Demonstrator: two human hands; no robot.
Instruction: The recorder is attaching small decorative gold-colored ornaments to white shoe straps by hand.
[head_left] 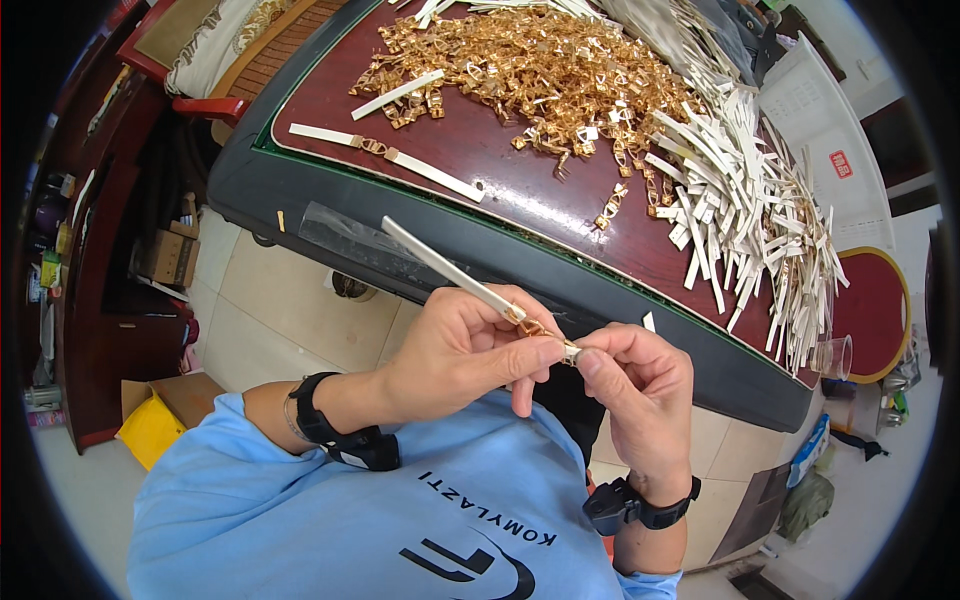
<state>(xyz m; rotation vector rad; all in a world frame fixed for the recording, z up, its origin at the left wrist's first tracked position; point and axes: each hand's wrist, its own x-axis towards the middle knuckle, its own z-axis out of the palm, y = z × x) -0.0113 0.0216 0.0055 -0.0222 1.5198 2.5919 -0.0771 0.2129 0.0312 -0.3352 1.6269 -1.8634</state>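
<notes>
Between my hands is a white strap (445, 262) joined to a gold metal buckle (530, 325). My left hand (475, 345) is closed round the buckle, its thumb pressing along it, while the strap sticks out toward the table. With thumb and forefinger, my right hand (635, 385) pinches a short white end (571, 352) at the buckle's other side. Fingers hide part of that joint. On the table lies a similar piece, a gold buckle (372, 146) with a white strap (435, 176) on each side.
A heap of gold buckles (540, 70) covers the far part of the dark red table (540, 215). White straps (740, 190) are piled at the right, near a clear plastic cup (832, 356). The table's padded dark edge (650, 345) runs just beyond my hands.
</notes>
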